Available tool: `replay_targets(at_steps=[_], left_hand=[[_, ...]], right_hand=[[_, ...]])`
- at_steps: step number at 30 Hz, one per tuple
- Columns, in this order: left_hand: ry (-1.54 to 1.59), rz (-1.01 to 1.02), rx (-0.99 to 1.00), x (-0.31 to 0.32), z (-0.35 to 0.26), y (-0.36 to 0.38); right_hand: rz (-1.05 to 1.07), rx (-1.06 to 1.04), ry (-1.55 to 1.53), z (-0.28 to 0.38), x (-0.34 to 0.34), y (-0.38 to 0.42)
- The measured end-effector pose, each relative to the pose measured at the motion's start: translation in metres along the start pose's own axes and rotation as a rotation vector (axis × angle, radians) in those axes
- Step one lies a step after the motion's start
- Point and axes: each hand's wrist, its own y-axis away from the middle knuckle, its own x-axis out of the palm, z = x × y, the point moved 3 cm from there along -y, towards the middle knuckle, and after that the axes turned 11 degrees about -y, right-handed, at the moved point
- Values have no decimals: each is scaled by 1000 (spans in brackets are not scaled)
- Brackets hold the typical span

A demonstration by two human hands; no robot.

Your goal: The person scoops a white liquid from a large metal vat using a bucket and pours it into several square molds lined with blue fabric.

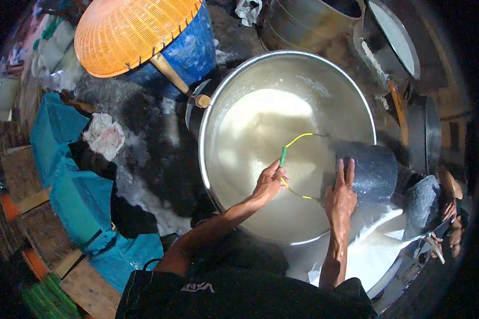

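Note:
A large round metal basin [223, 175] holds a cloudy, pale liquid. Over its right side a dark bucket [375, 173] lies tilted, its mouth toward the left. My left hand [272, 178] is closed around the green grip of the bucket's yellow handle [298, 139], above the liquid. My right hand [341, 196] rests against the bucket's dark side, two fingers stretched out along it. The inside of the bucket is hidden from this angle.
An orange mesh basket [138, 32] sits on a blue barrel [191, 53] at upper left. Teal cloth [80, 196] covers boards at left. White sheeting [372, 255] lies lower right, near another person's hands [449, 212] and a second dark bucket [421, 204]. Metal pots [308, 26] stand behind.

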Motion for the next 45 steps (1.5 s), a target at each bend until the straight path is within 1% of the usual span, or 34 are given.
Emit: replay_targets(at_steps=[2,3,4,7,8,10,11,13,14,16,18,20,21,23,24,25,26,27,28,29,30,32,33,34,35,37,38,39,40,41,42,43,44,45], left_hand=[[-9,-52,-11,-2,6,-4],[-22,-106,-24,-6,10,-6],[-33,-105,-34,-10,20,-13],[-22,-231,-45,-21,51,-39],[-34,-232,-57,-23,61,-48],[53,-290,-97,-29,89,-68],[44,-292,-112,-35,101,-78],[-251,-216,-52,-49,111,-100],[-256,-218,-66,-49,120,-113],[198,-264,-214,-46,142,-140],[149,-294,-200,-40,156,-165],[-93,-349,-266,-40,171,-186],[-93,-355,-282,-42,179,-196],[120,-391,-335,-38,198,-212],[127,-399,-353,-37,220,-219],[106,-386,-307,-37,251,-226],[77,-374,-255,-39,270,-231],[75,-384,-267,-39,279,-237],[-178,-406,-354,-41,287,-242],[-432,-420,-440,-46,295,-243],[-428,-424,-448,-55,318,-246],[-512,-402,-314,-83,369,-245],[-393,-422,-575,-74,260,-215],[-388,-426,-582,-83,262,-208],[-542,-435,-529,-92,273,-204],[-515,-380,-469,-116,345,-204],[-510,-384,-476,-117,337,-194],[-671,-277,-419,-118,333,-193],[-749,-226,-388,-114,330,-194],[-826,-178,-354,-109,326,-195],[-624,-282,-406,-103,371,-200],[-565,-298,-414,-90,337,-186],[-505,-315,-422,-77,302,-171],[-548,-287,-393,-68,277,-159]], right_hand=[[13,-13,21,-1,11,-12],[12,-50,36,-2,26,-18],[10,-88,51,-4,40,-24],[33,-149,-5,-7,85,-45],[44,-181,-43,-7,98,-53],[81,-180,-57,-8,121,-71],[146,-146,-49,-8,132,-82],[236,-125,-30,-13,167,-103],[248,-121,-35,-17,184,-113],[313,-162,-13,-19,219,-132],[339,-192,-5,-27,259,-142],[293,-250,-47,-34,293,-151],[294,-253,-55,-33,306,-159],[325,-279,-22,-38,338,-168],[334,-304,7,-41,356,-169],[355,-307,11,-48,380,-165],[233,-377,-36,-52,404,-159],[109,-444,-86,-48,413,-156],[123,-445,-93,-47,424,-154],[220,-376,-124,-46,437,-152],[311,-309,-146,-46,445,-152],[343,-281,-187,-44,457,-151],[367,-249,-230,-45,464,-150],[375,-252,-228,-45,469,-148],[373,-279,-222,-46,474,-145],[379,-309,-215,-51,489,-140],[362,-312,-309,-59,501,-139],[334,-322,-404,-56,496,-147],[332,-333,-403,-57,488,-152],[436,-198,-428,-64,480,-155],[539,-61,-450,-69,468,-155],[371,-145,-470,-80,464,-147],[433,-63,-420,-105,461,-145],[452,-13,-443,-129,450,-147]])
